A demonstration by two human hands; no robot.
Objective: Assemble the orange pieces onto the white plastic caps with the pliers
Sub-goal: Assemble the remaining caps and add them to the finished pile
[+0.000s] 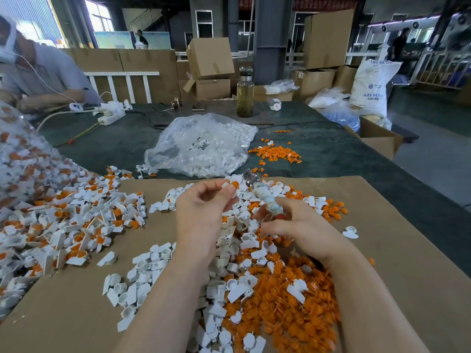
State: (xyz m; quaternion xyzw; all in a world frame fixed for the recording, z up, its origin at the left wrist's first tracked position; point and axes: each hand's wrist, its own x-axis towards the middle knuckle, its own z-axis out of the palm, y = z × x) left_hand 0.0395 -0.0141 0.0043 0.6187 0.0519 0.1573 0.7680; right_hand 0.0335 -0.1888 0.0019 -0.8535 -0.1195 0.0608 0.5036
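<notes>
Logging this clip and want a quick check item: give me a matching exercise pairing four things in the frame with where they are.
Things:
1. pliers
2. white cap with orange piece
3. glass bottle
4. clear bag of white caps

Places:
A. standing at the far side of the green table
B. pinched in the left hand
C. lying on the green cloth past the brown paper
D. held in the right hand

Pairs: 1-D, 2-B, 3-A, 4-C
</notes>
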